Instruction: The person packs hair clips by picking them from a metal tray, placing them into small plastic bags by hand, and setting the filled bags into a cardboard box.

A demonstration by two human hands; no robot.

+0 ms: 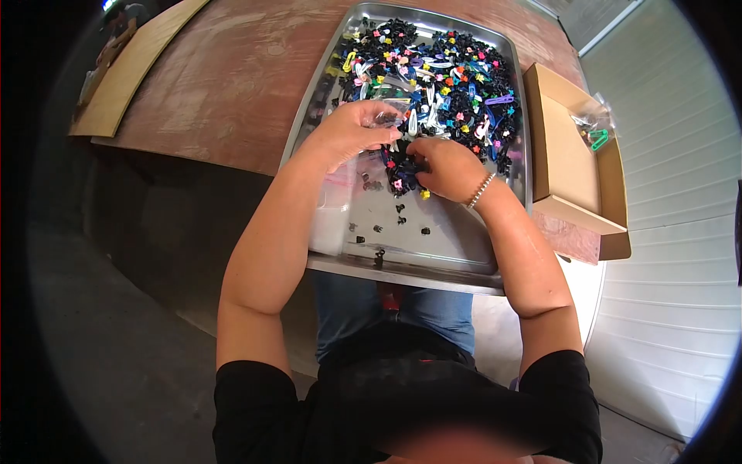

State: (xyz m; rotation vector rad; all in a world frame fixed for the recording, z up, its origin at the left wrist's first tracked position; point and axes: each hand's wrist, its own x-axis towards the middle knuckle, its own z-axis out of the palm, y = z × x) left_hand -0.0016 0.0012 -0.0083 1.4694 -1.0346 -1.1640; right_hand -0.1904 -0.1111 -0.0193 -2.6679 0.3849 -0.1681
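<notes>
A metal tray [433, 273] lies before me, its far part heaped with small hair clips [479, 73], mostly black with some white, pink, yellow and blue. My left hand [357, 131] is closed on a clear plastic bag [386, 118] over the tray's left side; a few dark clips seem to show through the plastic. Beside it, my right hand [448, 168] reaches into the near edge of the pile, fingers curled among black clips; what they pinch is hidden. Several loose black claw clips [401, 215] lie on the bare near part of the tray.
Right of the tray stands an open cardboard box [568, 155] holding a clear bag with a green clip [598, 140]. Clear plastic bags [332, 213] lie along the tray's left side. The wooden table [224, 85] extends left; a person [120, 31] is at the far left.
</notes>
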